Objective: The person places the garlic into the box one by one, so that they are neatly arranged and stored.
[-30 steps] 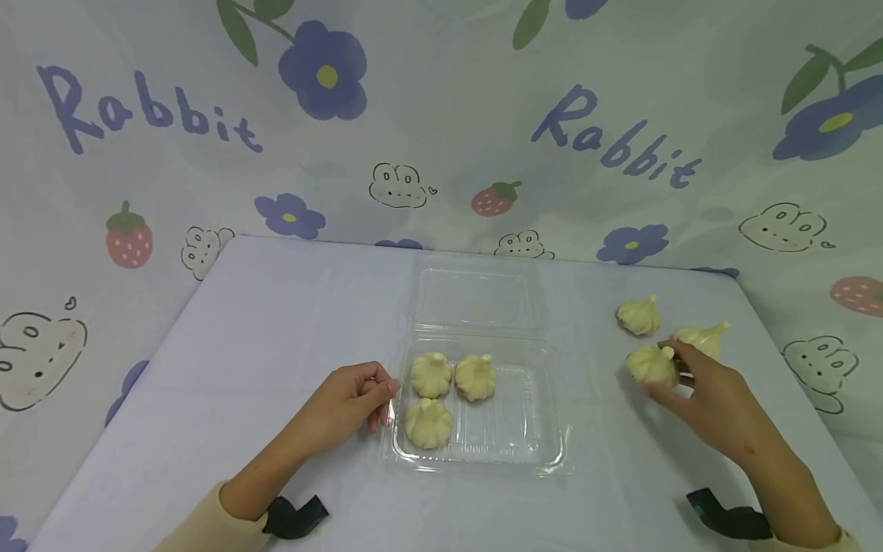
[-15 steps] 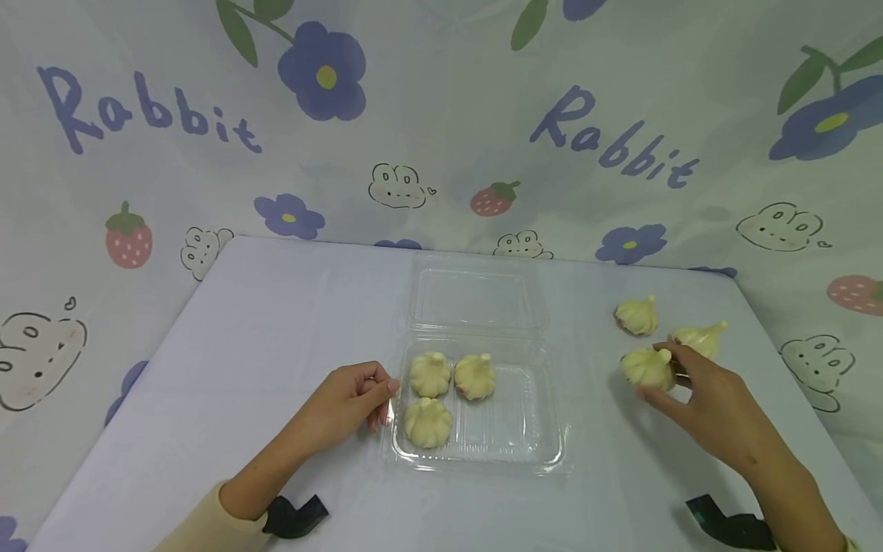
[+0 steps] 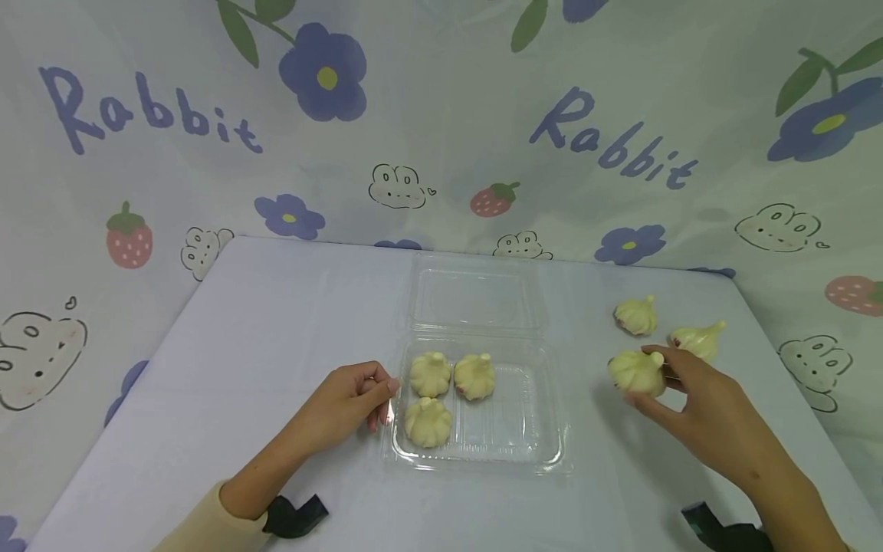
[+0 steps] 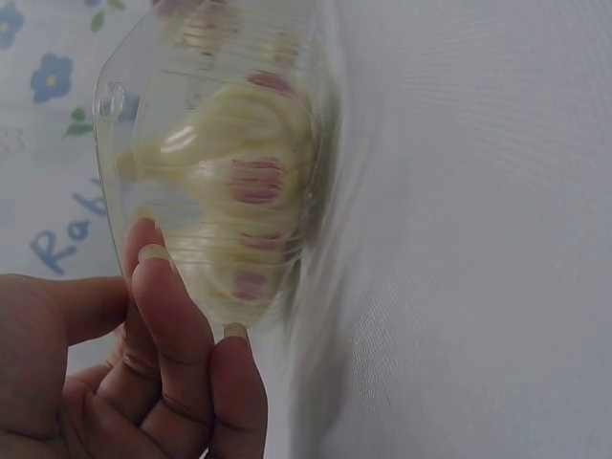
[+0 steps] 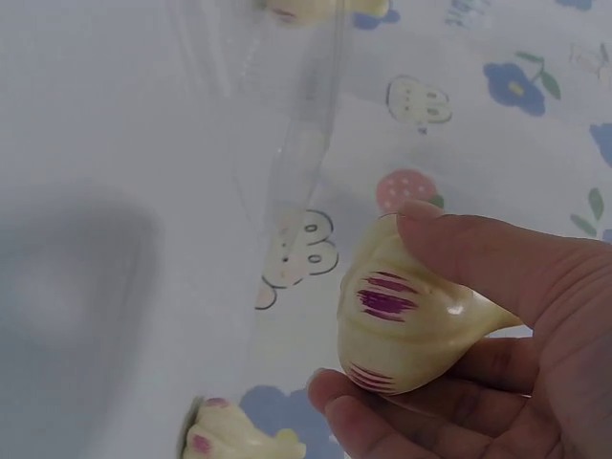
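My right hand (image 3: 710,410) holds a garlic bulb (image 3: 636,373) above the table, right of the clear plastic box (image 3: 510,458). In the right wrist view, thumb and fingers grip this bulb (image 5: 397,320), its purple-streaked base turned away from the palm. My left hand (image 3: 355,402) pinches the box's left rim; in the left wrist view its fingertips (image 4: 158,258) lie against the clear wall. Inside the box sit three bulbs: one garlic bulb (image 3: 431,374) at back left, a second bulb (image 3: 474,376) beside it, and a third bulb (image 3: 428,422) at front left.
Two more bulbs lie on the white table (image 3: 290,307) at the right: one bulb (image 3: 635,316) farther back, another bulb (image 3: 698,340) just beyond my right hand. The box's lid (image 3: 476,299) lies folded back. A printed cloth (image 3: 441,115) stands behind the table.
My right hand has moved a little left with its garlic bulb, away from the two bulbs on the table. The left hand and the box have stayed put.
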A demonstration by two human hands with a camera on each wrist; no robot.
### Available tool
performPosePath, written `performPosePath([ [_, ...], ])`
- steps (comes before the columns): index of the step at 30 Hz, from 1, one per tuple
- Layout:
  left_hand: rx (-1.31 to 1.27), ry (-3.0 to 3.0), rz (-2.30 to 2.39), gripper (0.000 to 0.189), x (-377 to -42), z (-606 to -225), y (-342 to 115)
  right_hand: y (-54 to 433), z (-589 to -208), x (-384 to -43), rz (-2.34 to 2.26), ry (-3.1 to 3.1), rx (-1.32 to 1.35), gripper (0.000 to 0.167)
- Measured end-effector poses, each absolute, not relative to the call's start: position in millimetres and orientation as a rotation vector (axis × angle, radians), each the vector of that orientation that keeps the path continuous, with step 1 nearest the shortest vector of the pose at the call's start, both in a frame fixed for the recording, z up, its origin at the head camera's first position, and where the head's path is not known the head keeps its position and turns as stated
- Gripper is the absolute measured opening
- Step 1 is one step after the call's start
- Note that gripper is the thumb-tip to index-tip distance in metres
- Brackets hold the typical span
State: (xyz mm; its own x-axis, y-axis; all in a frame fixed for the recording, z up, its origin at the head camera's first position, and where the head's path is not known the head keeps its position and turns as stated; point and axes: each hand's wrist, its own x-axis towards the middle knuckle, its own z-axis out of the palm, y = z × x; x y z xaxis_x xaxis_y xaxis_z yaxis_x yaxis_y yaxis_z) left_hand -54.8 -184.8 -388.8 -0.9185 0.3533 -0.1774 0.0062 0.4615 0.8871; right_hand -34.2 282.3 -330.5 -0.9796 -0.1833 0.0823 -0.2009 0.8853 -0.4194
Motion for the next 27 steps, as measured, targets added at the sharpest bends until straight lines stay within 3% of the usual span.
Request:
performPosePath([
  [27,0.292,2.374,1.445,0.029,-55.7,-388.7,-184.7,235.6,-310.5,-22.9,0.675,-2.992,0.481,0.066],
])
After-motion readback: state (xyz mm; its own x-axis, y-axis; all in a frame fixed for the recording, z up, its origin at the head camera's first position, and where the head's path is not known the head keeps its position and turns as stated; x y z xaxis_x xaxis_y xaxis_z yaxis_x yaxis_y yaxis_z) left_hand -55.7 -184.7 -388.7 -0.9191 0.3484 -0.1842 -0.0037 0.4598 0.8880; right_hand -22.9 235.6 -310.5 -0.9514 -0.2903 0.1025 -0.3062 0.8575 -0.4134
